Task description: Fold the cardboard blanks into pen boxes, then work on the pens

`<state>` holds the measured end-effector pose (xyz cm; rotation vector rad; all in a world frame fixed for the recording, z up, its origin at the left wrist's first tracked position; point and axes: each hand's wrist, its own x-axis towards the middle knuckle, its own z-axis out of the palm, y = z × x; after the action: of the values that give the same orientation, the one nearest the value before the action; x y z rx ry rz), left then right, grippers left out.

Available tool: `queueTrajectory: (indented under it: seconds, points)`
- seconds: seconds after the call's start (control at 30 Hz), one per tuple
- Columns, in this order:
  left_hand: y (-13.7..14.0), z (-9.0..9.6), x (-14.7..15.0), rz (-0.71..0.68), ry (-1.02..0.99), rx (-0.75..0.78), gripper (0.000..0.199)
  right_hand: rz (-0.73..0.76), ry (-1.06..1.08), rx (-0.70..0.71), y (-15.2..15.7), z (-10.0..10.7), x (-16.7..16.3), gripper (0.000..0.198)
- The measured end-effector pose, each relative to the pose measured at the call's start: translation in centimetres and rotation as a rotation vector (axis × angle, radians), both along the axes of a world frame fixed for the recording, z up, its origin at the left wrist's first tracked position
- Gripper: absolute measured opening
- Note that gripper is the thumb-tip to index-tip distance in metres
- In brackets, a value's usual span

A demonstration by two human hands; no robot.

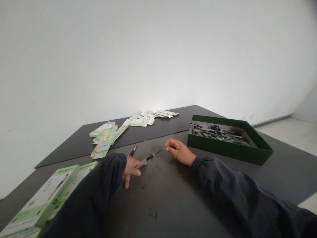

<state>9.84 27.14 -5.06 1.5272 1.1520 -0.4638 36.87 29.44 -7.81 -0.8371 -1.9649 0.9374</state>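
Observation:
A clear-barrelled pen with a black grip [150,157] slants across the middle of the table, its lower end held by the fingers of my left hand [131,167]. A thin dark refill [159,151] sticks out from the grip end toward the right. The far tip of that refill is pinched between the thumb and forefinger of my right hand [180,152]. Just behind my left hand is another pen with a black end [133,151]; part of it is hidden by the hand, so I cannot tell whether it is held or lying there.
On the right stands a green open box [230,152] with many pens or pen parts [220,134] inside. Flattened green-and-white cartons [105,140] lie at the back left, more cartons [141,120] further back. Boxed cartons [47,195] are stacked front left on the dark table [173,205].

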Motion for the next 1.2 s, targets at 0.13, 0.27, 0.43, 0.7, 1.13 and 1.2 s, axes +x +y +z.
queueTrajectory:
  seconds: [0.13,0.27,0.43,0.7,1.13,1.2]
  points:
    - [0.05,0.02,0.02,-0.015,-0.002,0.003,0.084,-0.008,-0.015,0.026,-0.1,0.14,0.03,0.016]
    - [0.1,-0.01,-0.03,-0.029,-0.001,0.012,0.083,-0.024,-0.022,0.069,-0.32,0.46,-0.14,0.012]
    - [0.19,0.02,-0.15,-0.057,-0.01,0.002,0.078,-0.024,-0.041,0.117,-0.42,0.61,-0.28,0.011]
    - [0.11,-0.23,-0.28,-0.027,-0.023,0.027,0.083,-0.042,-0.063,0.125,-0.38,0.34,-0.27,0.013]
    - [-0.08,-0.04,-0.06,-0.056,0.011,0.06,0.078,-0.004,-0.088,0.174,-0.77,0.5,-0.78,0.011]
    - [-0.11,0.02,-0.03,-0.053,0.003,0.056,0.078,-0.001,-0.096,0.183,-0.83,0.6,-0.81,0.011]
